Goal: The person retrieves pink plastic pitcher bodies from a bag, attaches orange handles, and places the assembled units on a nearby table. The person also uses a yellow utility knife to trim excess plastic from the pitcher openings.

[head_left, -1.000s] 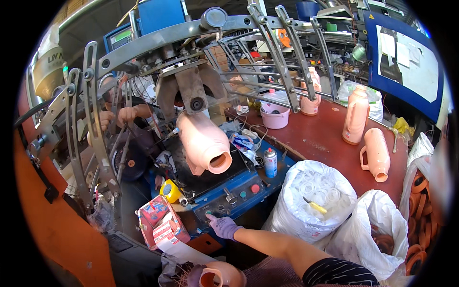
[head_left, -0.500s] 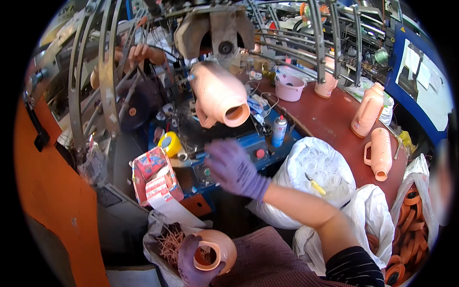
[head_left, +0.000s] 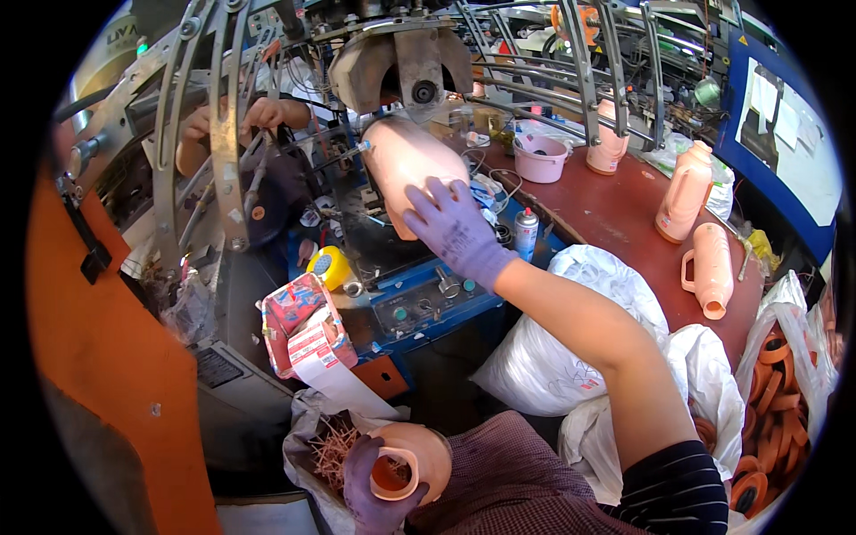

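Two hands: both in purple gloves, both on peach-coloured plastic jugs.
Right hand: reaching up toward 12 o'clock, fingers spread and laid flat over the lower end of the mounted jug; palm on it, not closed round it.
Mounted jug: peach, tilted, hanging on the grey machine head just above it at 12 o'clock.
Left hand: low at 6 o'clock, close to the body, fingers curled and clamped round the open mouth of the held jug.
Held jug: peach, mouth facing the camera, orange inside; resting against the maroon shirt.
White bag, low: directly at 9 o'clock of the held jug, holds thin brown trimmings.
Control box: blue with knobs, at 6 o'clock of the right hand, under the forearm.
Spray can: upright, just at 3 o'clock of the right hand.
Yellow tape roll: at 9 o'clock of the control box.
Red carton: open, tilted, at 7 o'clock of the control box.
Desk: red-brown, curved edge, at 2 o'clock.
On desk: pink tub; three more peach jugs, two upright, one lying on its side.
White sacks: full, under the right forearm.
Orange rings: heaped in a bag at 4 o'clock.
Other person: hands behind the metal frame at 10 o'clock.
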The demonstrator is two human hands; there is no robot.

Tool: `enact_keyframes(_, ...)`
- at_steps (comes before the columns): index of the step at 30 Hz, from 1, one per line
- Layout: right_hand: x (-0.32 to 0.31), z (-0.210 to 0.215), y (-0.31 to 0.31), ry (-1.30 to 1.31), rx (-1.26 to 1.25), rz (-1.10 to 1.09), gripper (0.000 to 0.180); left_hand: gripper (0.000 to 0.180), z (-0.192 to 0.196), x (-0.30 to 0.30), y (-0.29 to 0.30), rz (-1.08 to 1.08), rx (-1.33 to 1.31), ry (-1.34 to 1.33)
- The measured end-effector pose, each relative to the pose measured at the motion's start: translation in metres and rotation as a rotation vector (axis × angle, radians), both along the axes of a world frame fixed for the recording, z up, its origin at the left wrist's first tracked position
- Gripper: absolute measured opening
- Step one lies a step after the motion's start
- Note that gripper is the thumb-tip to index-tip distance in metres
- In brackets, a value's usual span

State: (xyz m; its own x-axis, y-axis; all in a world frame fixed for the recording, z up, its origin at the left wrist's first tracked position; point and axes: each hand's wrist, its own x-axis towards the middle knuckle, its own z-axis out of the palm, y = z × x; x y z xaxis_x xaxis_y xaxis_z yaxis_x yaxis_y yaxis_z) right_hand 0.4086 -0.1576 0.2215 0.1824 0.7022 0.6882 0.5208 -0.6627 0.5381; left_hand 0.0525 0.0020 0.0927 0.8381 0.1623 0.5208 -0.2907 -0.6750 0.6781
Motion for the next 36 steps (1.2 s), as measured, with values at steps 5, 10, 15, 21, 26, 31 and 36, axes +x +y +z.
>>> enact_keyframes(5,-0.064,0.0,-0.044,0.042,0.006,0.147,0.034,0.086,0.008,0.002,-0.001,0.053,0.061,0.0)
enact_keyframes(10,-0.151,0.021,-0.1,0.047,-0.042,0.273,0.039,0.086,0.009,0.001,-0.002,0.097,-0.058,0.03)
enact_keyframes(15,-0.224,0.049,-0.163,0.12,0.123,0.333,0.033,0.094,0.078,0.001,0.007,0.281,-0.147,-0.029)
enact_keyframes(21,-0.201,-0.016,-0.203,0.772,0.159,0.376,0.021,0.104,0.151,0.046,-0.01,0.346,-0.196,-0.652)
enact_keyframes(26,-0.201,-0.074,-0.213,0.932,0.174,0.225,0.014,0.095,0.179,0.139,-0.054,0.258,-0.302,-0.954)
enact_keyframes(31,-0.201,-0.076,-0.222,0.896,0.212,0.127,0.014,0.081,0.128,0.229,-0.095,0.154,0.311,-0.783)
enact_keyframes(36,-0.198,-0.078,-0.238,0.859,0.231,0.041,0.014,0.075,0.12,0.256,-0.119,0.182,0.461,-0.783)
